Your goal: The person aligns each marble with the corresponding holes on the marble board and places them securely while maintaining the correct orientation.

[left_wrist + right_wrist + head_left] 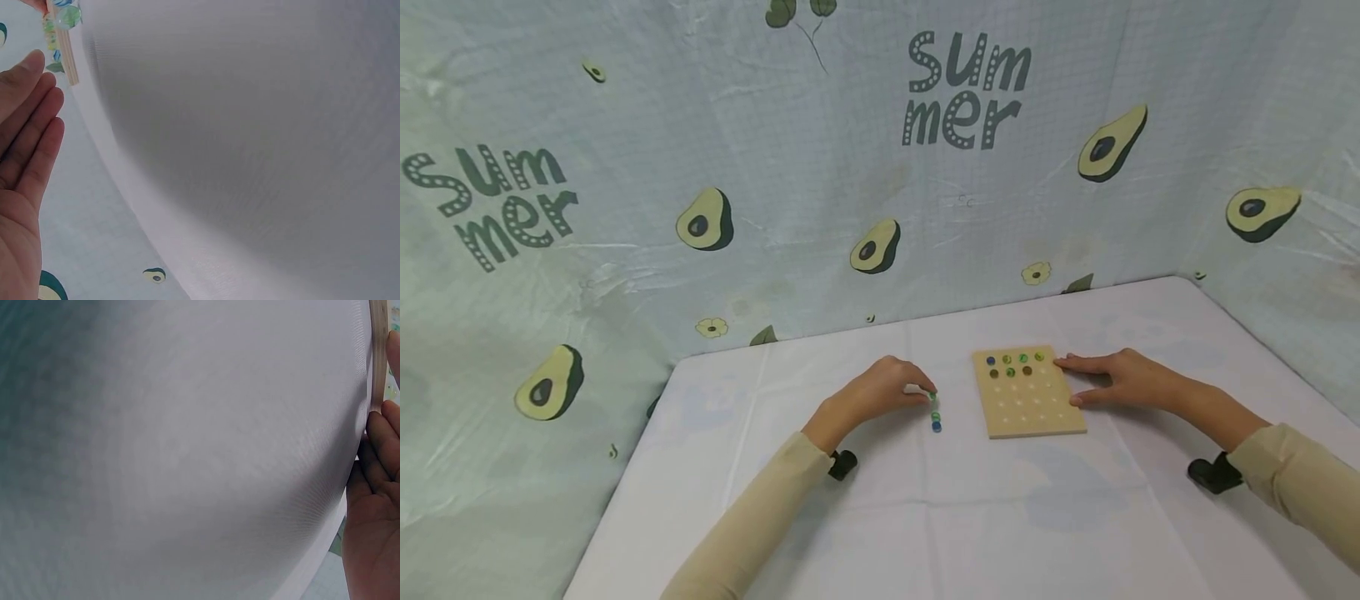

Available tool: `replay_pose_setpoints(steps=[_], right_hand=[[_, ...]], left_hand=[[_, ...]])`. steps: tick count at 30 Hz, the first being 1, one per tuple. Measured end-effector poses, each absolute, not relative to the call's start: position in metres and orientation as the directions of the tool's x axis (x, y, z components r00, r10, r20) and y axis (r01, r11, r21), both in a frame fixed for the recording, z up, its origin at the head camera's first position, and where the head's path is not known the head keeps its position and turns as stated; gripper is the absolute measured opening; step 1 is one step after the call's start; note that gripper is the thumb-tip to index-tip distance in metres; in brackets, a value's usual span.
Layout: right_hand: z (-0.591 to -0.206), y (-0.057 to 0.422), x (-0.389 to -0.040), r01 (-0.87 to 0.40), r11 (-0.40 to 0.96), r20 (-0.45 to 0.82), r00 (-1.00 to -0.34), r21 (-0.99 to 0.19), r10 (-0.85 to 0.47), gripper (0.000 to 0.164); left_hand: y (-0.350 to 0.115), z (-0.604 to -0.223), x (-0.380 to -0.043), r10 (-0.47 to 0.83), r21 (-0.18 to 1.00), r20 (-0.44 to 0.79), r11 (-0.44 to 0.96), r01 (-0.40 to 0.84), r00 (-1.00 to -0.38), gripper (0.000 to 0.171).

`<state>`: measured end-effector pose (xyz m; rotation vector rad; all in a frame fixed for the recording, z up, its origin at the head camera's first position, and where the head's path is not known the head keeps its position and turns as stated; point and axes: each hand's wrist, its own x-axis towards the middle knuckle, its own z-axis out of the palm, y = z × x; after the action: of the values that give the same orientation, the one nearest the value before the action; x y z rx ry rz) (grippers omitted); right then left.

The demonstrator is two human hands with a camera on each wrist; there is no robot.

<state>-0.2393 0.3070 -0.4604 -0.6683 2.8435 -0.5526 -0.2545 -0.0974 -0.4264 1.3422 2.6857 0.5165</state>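
A light wooden board [1033, 423] lies on the table, with several coloured glass marbles [1023, 358] in its two far rows and bare hollows nearer. My right hand [1123, 379] rests against the board's right edge, fingers extended and thumb spread apart. Left of the board, my left hand [887, 389] pinches a green marble [932, 397] between thumb and index finger, low over the table. Just nearer stand another green marble [936, 416] and a blue marble [936, 427], in a short line. The left wrist view hides the pinched marble.
A white cloth covers the table [1000, 525]. Behind and at the sides hangs a pale curtain [790, 167] printed with avocados and lettering. Black wrist mounts sit under the left sleeve [760, 517] and the right sleeve [1300, 479].
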Motion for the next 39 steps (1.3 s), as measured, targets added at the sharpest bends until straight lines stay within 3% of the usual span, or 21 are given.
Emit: replay_pose_setpoints(steps=[39], right_hand=[[-0.4631,0.3089,-0.2411,-0.403,0.832,-0.071,-0.885,-0.380,-0.461,0.085]], left_hand=[[-0.0940,-0.4195,-0.2512,0.806,0.315,0.184,0.494,0.810,-0.563,0.022]])
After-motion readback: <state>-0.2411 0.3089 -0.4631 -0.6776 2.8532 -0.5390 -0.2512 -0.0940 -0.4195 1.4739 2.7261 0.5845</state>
